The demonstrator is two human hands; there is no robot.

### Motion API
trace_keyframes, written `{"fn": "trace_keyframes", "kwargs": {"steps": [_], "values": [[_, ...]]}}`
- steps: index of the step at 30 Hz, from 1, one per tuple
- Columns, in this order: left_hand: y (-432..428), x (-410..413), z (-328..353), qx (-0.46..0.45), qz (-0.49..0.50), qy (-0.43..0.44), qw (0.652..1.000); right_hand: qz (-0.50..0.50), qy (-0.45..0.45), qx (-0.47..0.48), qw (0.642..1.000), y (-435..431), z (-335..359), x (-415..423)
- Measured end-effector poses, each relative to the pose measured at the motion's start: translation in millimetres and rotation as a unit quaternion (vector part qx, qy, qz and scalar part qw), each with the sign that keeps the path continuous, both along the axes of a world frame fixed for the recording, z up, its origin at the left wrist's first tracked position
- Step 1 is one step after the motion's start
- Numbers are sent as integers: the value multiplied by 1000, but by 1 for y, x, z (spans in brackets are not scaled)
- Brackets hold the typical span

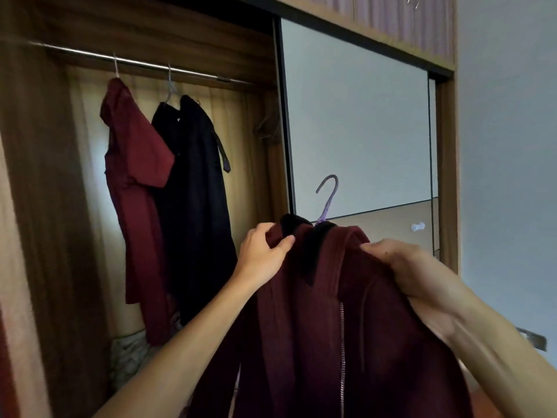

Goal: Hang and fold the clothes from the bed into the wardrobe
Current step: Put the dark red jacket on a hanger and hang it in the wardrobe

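- Maroon zip jacket [346, 312]: soft matte knit, near centre, held up in front of the wardrobe [45, 176] and not on the rail. A silvery toothed zip runs down its front, a thin drawcord hangs to the right of the zip, and the neck has a black lining.
- Purple hanger [327, 197]: slim and plastic-looking. Only its curved hook shows, rising from the jacket's collar. The hook is free, touching nothing.
- Left hand [265, 251]: pinches the jacket's left shoulder, thumb pressed on top of the fabric, fingers tucked behind.
- Right hand [401, 260]: grips the right shoulder, fingers curled over the bunched cloth.
- Rail [135, 63]: round metal bar, far left, inside the open wood-grain compartment.
- Dark red short-sleeved shirt [135, 182]: hangs from the rail on a thin hanger, smooth cloth.
- Black garment [196, 191]: hangs just right of the shirt, touching it; long, with a dangling strap.
- Sliding door [355, 116]: flat pale panel, dark-edged, behind the jacket.
- Pale crumpled fabric [129, 354]: low in the compartment, kind unclear.
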State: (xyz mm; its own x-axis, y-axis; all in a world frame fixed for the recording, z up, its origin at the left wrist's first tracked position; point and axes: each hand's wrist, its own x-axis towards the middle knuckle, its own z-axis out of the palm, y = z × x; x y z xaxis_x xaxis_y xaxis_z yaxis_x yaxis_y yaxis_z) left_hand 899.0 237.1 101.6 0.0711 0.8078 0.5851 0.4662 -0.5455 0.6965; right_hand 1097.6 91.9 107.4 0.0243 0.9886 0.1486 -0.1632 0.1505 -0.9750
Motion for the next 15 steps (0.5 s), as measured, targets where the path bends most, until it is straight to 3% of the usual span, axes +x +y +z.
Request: {"fn": "trace_keyframes", "kwargs": {"steps": [3,7,11,15], "values": [[17,-7,12,-76,-37,-76,993,24,-23,23,999,10,22,-19],[45,-22,24,-138,-99,-107,980,-97,-242,68,963,46,42,-36],[73,-44,47,-122,-139,-109,977,-127,-265,97,951,77,71,-50],[98,-42,66,-61,-94,-79,991,-164,-223,139,951,113,103,-64]]}}
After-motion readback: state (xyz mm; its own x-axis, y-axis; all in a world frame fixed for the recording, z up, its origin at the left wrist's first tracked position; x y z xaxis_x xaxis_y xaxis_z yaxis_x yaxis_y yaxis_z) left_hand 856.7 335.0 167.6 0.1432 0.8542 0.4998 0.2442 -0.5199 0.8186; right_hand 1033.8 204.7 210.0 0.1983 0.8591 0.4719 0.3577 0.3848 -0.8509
